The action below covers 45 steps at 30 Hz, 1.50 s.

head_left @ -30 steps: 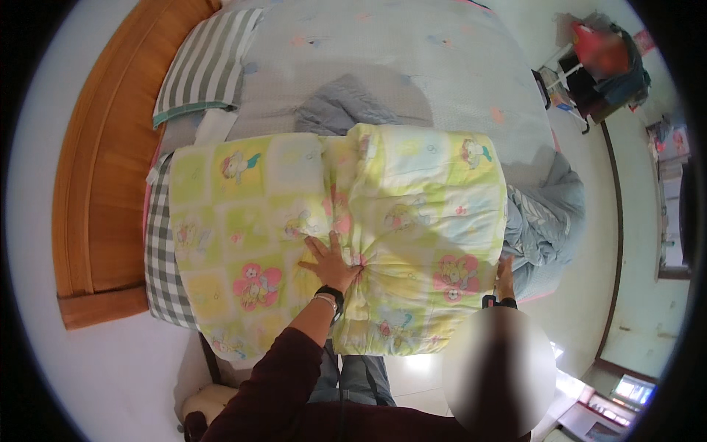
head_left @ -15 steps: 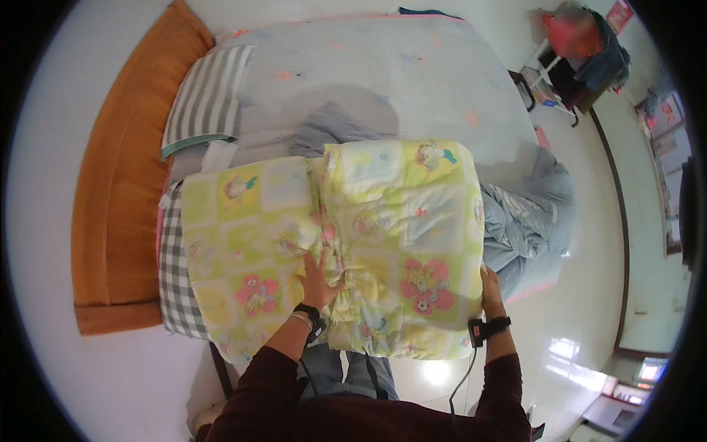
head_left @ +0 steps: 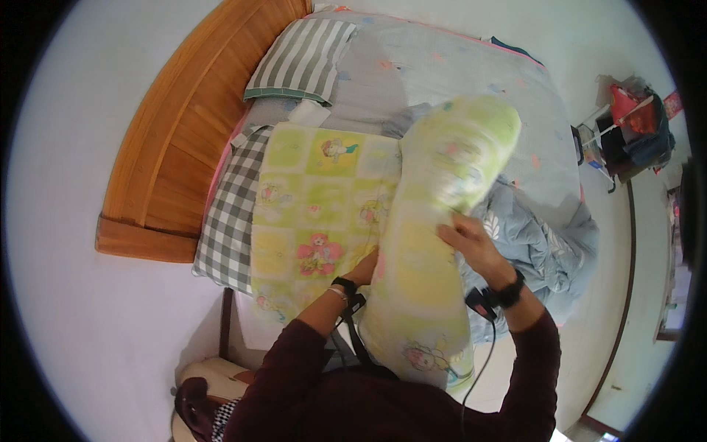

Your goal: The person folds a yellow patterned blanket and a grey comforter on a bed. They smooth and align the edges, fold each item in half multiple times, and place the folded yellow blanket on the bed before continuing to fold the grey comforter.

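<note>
A yellow-green quilt (head_left: 317,199) with cartoon figures lies near me on the bed. Its left part is flat, while the right part stands raised in a thick, slightly blurred bulge leaning to the left. My right hand (head_left: 479,249) is closed on the outer side of that raised part, thumb pointing left. Along the crease between the two parts rests my left hand (head_left: 365,269), its fingers hidden beneath the raised part. Both wrists wear dark bands with cables.
A checked pillow (head_left: 230,210) sits by the wooden headboard (head_left: 173,140), a striped pillow (head_left: 300,59) farther off. Crumpled grey-blue bedding (head_left: 541,243) lies right of the quilt. A rack with clothes (head_left: 633,129) stands far right; a beige seat (head_left: 202,383) is at lower left.
The quilt's right part has come up off the bed and tipped left. My right hand rose with it, and my left hand slid under the fold. The view has shifted.
</note>
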Available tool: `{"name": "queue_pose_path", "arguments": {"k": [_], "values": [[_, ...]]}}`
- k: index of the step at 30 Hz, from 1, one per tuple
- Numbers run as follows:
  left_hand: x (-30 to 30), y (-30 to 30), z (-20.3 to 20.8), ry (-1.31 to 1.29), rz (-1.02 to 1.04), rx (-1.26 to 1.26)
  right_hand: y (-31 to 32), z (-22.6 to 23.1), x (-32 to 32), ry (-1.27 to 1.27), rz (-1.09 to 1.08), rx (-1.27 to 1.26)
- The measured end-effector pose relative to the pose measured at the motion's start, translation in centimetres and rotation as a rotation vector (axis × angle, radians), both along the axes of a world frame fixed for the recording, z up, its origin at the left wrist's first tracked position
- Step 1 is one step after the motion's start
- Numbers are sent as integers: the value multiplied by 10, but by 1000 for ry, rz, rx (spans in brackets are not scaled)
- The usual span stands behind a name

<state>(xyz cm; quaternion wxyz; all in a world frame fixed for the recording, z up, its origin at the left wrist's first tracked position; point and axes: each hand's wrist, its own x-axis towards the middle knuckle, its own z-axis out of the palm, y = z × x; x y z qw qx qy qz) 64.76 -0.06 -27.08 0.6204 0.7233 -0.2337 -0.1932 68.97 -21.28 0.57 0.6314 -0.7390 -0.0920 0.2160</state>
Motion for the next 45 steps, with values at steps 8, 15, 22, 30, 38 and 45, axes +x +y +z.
{"name": "queue_pose_path", "arguments": {"k": [8,15,22,30,38,45], "values": [[-12,318,94,781,391,-405,319,-129,73,-547,376,-399],[-36,368,104,47,496,513,450,-231,83,-356,265,-687],[-38,353,43,246,525,773,415,-149,123,-764,-135,-623],[-32,363,11,325,506,768,353,-156,206,-438,-340,-1170],[-16,366,-22,259,518,857,359,-251,255,-204,-117,-1204],[19,387,1,427,162,513,293,-221,238,-530,-276,-732]]}}
